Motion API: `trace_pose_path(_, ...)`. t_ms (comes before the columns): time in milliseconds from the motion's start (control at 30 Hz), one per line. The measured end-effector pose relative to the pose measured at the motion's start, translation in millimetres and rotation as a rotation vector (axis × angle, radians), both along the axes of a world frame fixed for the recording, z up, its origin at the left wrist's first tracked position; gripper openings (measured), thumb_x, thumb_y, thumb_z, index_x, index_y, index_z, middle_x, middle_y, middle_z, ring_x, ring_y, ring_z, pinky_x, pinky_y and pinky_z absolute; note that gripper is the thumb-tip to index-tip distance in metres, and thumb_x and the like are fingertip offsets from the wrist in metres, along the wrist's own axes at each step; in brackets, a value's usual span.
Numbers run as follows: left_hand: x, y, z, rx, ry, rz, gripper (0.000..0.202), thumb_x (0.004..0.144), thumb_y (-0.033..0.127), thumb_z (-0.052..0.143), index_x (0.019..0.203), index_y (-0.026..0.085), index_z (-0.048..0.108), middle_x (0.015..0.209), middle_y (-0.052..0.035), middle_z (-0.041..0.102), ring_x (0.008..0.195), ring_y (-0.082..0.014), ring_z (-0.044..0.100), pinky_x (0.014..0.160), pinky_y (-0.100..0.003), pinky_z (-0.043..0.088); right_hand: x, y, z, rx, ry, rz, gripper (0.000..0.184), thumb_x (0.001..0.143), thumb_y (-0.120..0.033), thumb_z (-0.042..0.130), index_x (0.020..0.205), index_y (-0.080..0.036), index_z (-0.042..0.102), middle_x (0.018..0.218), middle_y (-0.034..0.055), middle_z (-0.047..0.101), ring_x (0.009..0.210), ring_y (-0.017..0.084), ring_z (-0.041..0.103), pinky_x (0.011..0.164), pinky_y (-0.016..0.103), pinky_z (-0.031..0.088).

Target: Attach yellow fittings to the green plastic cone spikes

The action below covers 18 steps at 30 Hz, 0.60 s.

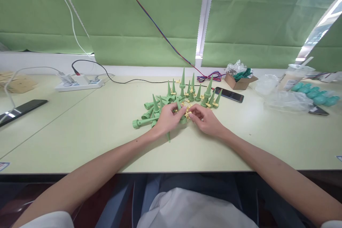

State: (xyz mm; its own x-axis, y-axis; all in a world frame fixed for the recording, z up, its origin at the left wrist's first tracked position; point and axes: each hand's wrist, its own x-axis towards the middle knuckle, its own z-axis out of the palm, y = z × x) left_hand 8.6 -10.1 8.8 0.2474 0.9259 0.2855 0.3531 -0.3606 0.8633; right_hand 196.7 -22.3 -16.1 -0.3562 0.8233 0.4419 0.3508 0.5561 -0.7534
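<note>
My left hand (168, 118) is closed around a green plastic watering spike (183, 120), held just above the table. Close beside it, the fingertips of my right hand (206, 119) pinch a small yellow valve (188, 114) at the spike's side; whether it sits in the spike I cannot tell. Loose green spikes (145, 122) lie in a heap to the left, partly behind my left hand. Beyond my hands stand several upright green spikes (207, 92) with yellow valves on them. More small yellow pieces (185, 103) lie between and behind my fingers.
Behind the spikes, a phone (229, 94) lies near a small cardboard box (239, 81). Farther right are a drink cup (290, 78), plastic bags (288, 100) and teal bulb-shaped things (316, 93). A power strip (80, 83) and another phone (25, 109) lie at left.
</note>
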Motion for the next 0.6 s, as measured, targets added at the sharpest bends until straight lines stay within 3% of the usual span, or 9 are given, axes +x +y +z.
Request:
trace_pose_path(267, 0.1, 0.8, -0.4, 0.015, 0.025, -0.016, 0.037, 0.089, 0.049, 0.059, 0.075, 0.015, 0.063, 0.053, 0.0038, 0.043, 0.046, -0.0097, 0.036, 0.045, -0.025, 0.027, -0.5, 0.4, 1.1, 0.013, -0.023, -0.005, 0.016, 0.098, -0.031, 0.051, 0.088, -0.02, 0.055, 0.069, -0.0018, 0.054, 0.055, 0.012, 0.043, 0.053, 0.027, 0.033)
trace_pose_path(600, -0.2, 1.7, -2.4, 0.021, -0.007, -0.069, 0.038, 0.088, 0.049, 0.061, 0.072, 0.015, 0.061, 0.056, 0.0036, 0.043, 0.048, -0.0092, 0.036, 0.044, -0.025, 0.027, 0.6, 1.8, 1.1, 0.086, -0.122, -0.065, 0.03, 0.099, -0.032, 0.05, 0.071, -0.02, 0.049, 0.057, -0.0052, 0.042, 0.052, 0.01, 0.034, 0.055, 0.028, 0.026)
